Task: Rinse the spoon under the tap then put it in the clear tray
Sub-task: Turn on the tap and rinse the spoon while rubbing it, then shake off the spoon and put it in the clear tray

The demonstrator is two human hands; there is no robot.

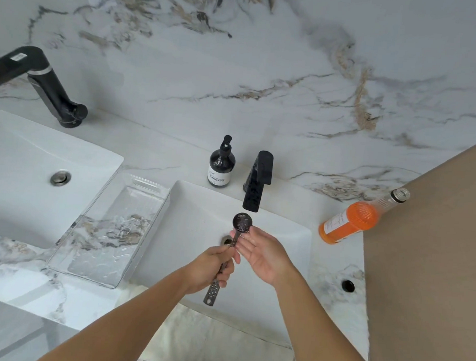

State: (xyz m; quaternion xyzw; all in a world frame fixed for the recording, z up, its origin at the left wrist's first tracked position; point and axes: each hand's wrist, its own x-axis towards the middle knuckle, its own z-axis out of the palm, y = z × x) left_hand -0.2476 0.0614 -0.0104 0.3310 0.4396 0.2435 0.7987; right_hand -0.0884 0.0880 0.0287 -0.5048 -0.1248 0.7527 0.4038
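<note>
1. Right now I see the left hand (209, 269) wrapped around the middle of the dark spoon (229, 251), fingers closed on its handle, with the perforated end of the handle sticking out below the fist.
2. I see the spoon's round bowl pointing up and away from me, held just below the spout of the black tap (257, 181) and above the white sink (283, 237). I cannot tell whether water is running.
3. My right hand (261, 253) is spread flat, palm up, holding nothing; its fingertips (249, 232) touch the spoon just under the bowl.
4. I see the clear tray (109, 229) lying on the marble counter (17, 285) just left of the sink, between it and a 2nd basin (27, 171) with its own black faucet (36, 81). Nothing lies in the tray.
5. A dark pump bottle (221, 164) stands upright just left of the tap at the back of the counter.
6. An orange bottle (357, 221) lies on its side on the counter to the right of the sink, cap end pointing away from me.
</note>
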